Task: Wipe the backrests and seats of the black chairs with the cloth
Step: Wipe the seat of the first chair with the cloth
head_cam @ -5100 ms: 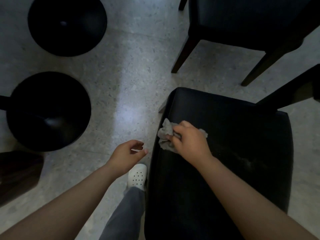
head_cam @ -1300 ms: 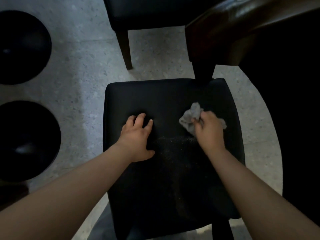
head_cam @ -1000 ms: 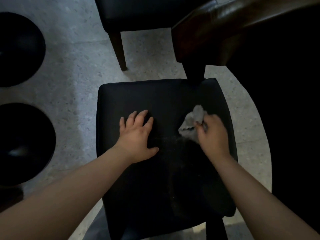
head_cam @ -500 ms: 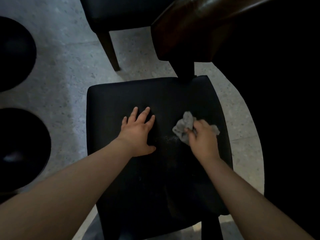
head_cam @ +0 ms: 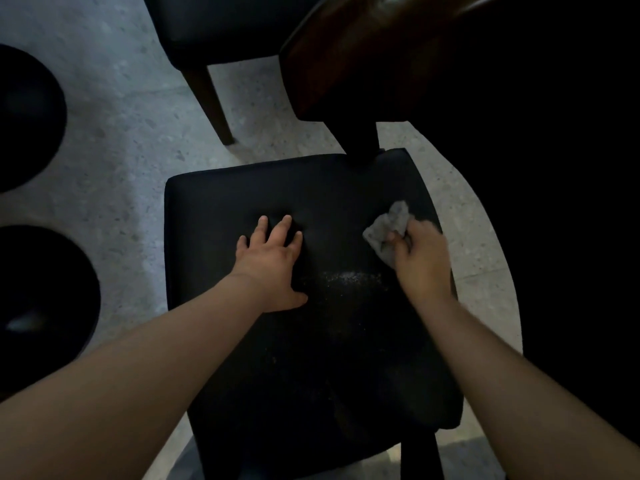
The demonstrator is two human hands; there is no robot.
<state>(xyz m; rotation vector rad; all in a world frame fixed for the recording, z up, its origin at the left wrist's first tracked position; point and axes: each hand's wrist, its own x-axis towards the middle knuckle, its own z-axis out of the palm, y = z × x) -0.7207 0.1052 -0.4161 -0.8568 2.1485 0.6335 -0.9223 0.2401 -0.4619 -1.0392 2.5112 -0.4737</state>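
Observation:
A black chair seat point(head_cam: 221, 209) fills the middle of the view below me. Its dark wooden backrest point(head_cam: 363, 53) rises at the upper right. My left hand point(head_cam: 272, 265) lies flat on the seat's centre with the fingers spread, holding nothing. My right hand point(head_cam: 420, 263) is closed on a crumpled grey cloth point(head_cam: 386, 228) and presses it on the seat near the right edge. A patch of pale specks point(head_cam: 346, 278) shows on the seat between my hands.
A second black chair point(head_cam: 214, 26) with a brown leg point(head_cam: 214, 102) stands behind, at the top. Two round black stool tops point(head_cam: 31, 116) point(head_cam: 45, 299) sit on the speckled grey floor point(head_cam: 114, 140) at the left. The right side is in deep shadow.
My right hand has swept the cloth to the right, toward the seat's right edge, baring the speckled patch. My left hand stays flat on the seat.

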